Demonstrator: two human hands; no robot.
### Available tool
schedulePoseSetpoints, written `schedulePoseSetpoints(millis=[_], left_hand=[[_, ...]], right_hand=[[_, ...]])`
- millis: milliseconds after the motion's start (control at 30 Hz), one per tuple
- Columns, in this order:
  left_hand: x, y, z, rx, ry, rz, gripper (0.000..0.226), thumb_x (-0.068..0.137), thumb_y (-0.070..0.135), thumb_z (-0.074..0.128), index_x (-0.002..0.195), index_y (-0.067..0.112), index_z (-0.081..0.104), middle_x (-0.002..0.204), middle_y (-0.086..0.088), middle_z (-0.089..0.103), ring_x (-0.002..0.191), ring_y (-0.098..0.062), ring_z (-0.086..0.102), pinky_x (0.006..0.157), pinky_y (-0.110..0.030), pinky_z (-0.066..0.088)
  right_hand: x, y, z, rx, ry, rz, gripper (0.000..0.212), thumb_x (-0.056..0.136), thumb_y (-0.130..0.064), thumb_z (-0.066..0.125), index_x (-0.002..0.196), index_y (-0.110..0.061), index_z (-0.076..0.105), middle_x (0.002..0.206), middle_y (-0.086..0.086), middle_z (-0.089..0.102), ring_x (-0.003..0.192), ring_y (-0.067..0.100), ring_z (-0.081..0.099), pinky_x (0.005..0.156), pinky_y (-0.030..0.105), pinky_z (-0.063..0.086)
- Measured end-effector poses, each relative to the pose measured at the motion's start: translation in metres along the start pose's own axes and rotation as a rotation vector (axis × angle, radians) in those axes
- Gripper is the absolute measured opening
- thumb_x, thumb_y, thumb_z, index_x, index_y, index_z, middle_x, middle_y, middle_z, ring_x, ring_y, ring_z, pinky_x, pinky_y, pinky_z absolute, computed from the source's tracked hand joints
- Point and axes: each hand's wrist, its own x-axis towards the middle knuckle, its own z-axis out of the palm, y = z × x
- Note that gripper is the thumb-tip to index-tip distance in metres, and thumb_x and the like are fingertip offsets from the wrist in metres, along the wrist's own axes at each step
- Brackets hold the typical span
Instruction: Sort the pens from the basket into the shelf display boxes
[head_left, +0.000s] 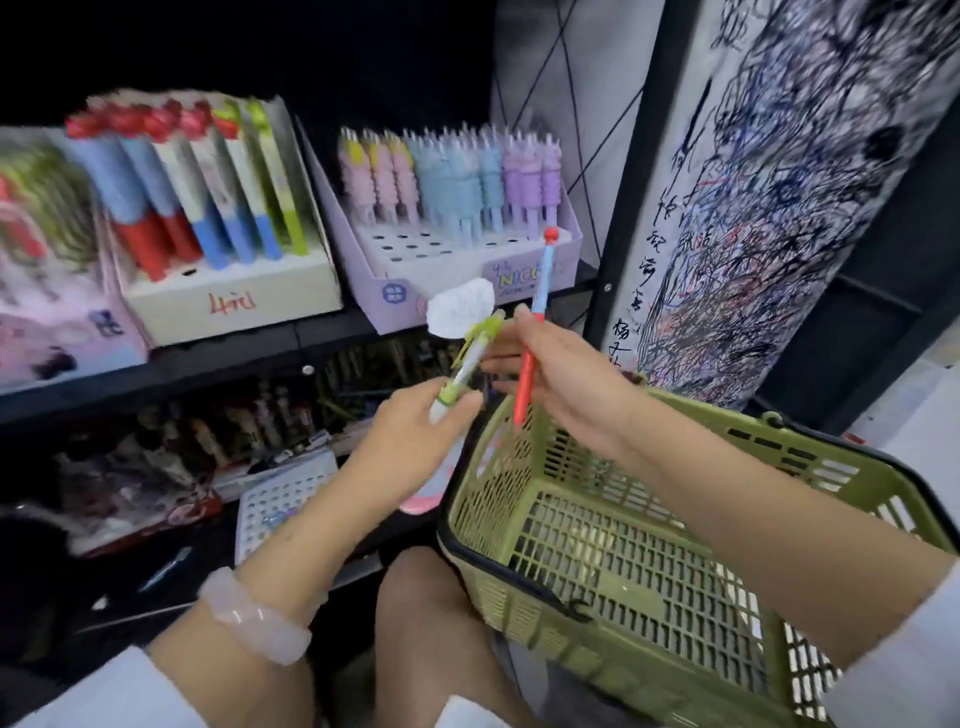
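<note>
The green basket (597, 545) looked empty; left hand (410, 436) gripped a green-clipped pen (467, 364), right hand (561, 374) a red-and-blue pen (530, 358), both still unsorted.

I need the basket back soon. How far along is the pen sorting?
Nearly done, it seems: the green basket looks empty where its floor shows. In hand: the left hand holds a green pen with a white fluffy top, the right hand a red and blue pen. Left: placing both; the purple box has free holes.
</note>
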Motion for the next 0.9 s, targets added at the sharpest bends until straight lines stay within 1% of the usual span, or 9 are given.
schedulePoseSetpoints(millis=[100, 200, 367, 500, 633, 700, 733, 800, 900], left_hand=[[-0.011, 0.003, -0.019, -0.213, 0.044, -0.058, 0.016, 0.086, 0.022, 0.063, 0.072, 0.016, 0.068, 0.064, 0.000, 0.057, 0.054, -0.003, 0.045, 0.052, -0.014, 0.037], [-0.023, -0.004, -0.042, -0.152, 0.084, -0.063, 0.015, 0.084, 0.021, 0.066, 0.071, 0.013, 0.069, 0.067, -0.001, 0.063, 0.059, -0.004, 0.049, 0.058, -0.015, 0.039], [-0.038, -0.017, -0.090, -0.133, 0.239, -0.087, 0.020, 0.086, 0.023, 0.063, 0.066, 0.024, 0.067, 0.059, 0.011, 0.067, 0.054, 0.007, 0.055, 0.050, -0.006, 0.039], [-0.046, -0.026, -0.118, -0.162, 0.302, -0.124, 0.020, 0.088, 0.024, 0.061, 0.070, 0.024, 0.068, 0.061, 0.019, 0.068, 0.055, 0.008, 0.056, 0.051, -0.007, 0.040], [-0.049, -0.035, -0.141, -0.269, 0.399, -0.222, 0.017, 0.091, 0.033, 0.054, 0.086, 0.023, 0.066, 0.045, 0.019, 0.055, 0.036, 0.002, 0.042, 0.038, -0.011, 0.031], [-0.050, -0.041, -0.154, -0.314, 0.430, -0.234, 0.021, 0.093, 0.036, 0.050, 0.090, 0.019, 0.063, 0.050, 0.014, 0.052, 0.036, -0.002, 0.033, 0.038, -0.015, 0.028], [-0.050, -0.043, -0.159, -0.338, 0.446, -0.235, 0.024, 0.094, 0.037, 0.048, 0.089, 0.018, 0.061, 0.056, 0.010, 0.052, 0.038, -0.004, 0.030, 0.038, -0.018, 0.027], [-0.049, -0.048, -0.166, -0.395, 0.481, -0.240, 0.027, 0.097, 0.037, 0.042, 0.088, 0.018, 0.059, 0.067, 0.002, 0.060, 0.039, -0.008, 0.029, 0.040, -0.022, 0.025], [-0.049, -0.053, -0.173, -0.440, 0.512, -0.234, 0.029, 0.099, 0.037, 0.037, 0.088, 0.018, 0.057, 0.067, 0.006, 0.064, 0.038, -0.008, 0.030, 0.040, -0.023, 0.027]], right_hand=[[0.000, -0.006, 0.042, -0.057, -0.061, -0.084, 0.038, 0.101, -0.035, 0.032, 0.089, -0.020, 0.065, 0.090, -0.002, 0.067, 0.084, 0.009, 0.062, 0.082, 0.025, 0.049], [0.002, -0.011, 0.077, -0.077, -0.137, -0.102, 0.035, 0.101, -0.033, 0.032, 0.089, -0.025, 0.064, 0.089, -0.003, 0.065, 0.079, 0.004, 0.061, 0.071, 0.019, 0.049], [0.011, -0.021, 0.118, -0.182, -0.182, -0.220, 0.014, 0.097, -0.022, 0.046, 0.092, -0.024, 0.059, 0.082, -0.006, 0.064, 0.069, -0.001, 0.061, 0.062, 0.014, 0.049], [0.021, -0.025, 0.142, -0.321, -0.205, -0.250, 0.010, 0.094, -0.014, 0.054, 0.086, -0.018, 0.059, 0.078, 0.004, 0.064, 0.065, 0.008, 0.059, 0.058, 0.015, 0.050], [0.045, -0.047, 0.166, -0.377, -0.063, -0.405, 0.002, 0.092, -0.013, 0.056, 0.092, -0.013, 0.054, 0.072, 0.001, 0.064, 0.057, 0.000, 0.061, 0.061, 0.016, 0.053], [0.062, -0.057, 0.177, -0.450, 0.048, -0.497, 0.005, 0.093, -0.018, 0.056, 0.093, -0.017, 0.051, 0.074, -0.002, 0.065, 0.070, 0.006, 0.065, 0.069, 0.023, 0.054], [0.069, -0.061, 0.183, -0.487, 0.087, -0.537, 0.007, 0.093, -0.018, 0.056, 0.091, -0.020, 0.049, 0.075, -0.004, 0.065, 0.075, 0.009, 0.065, 0.070, 0.022, 0.052], [0.082, -0.062, 0.195, -0.563, 0.132, -0.606, 0.011, 0.093, -0.017, 0.056, 0.087, -0.021, 0.047, 0.077, -0.003, 0.064, 0.077, 0.012, 0.063, 0.064, 0.012, 0.047], [0.096, -0.054, 0.209, -0.700, 0.152, -0.659, 0.009, 0.093, -0.016, 0.056, 0.089, -0.015, 0.048, 0.081, 0.005, 0.065, 0.077, 0.017, 0.062, 0.061, 0.019, 0.045]])
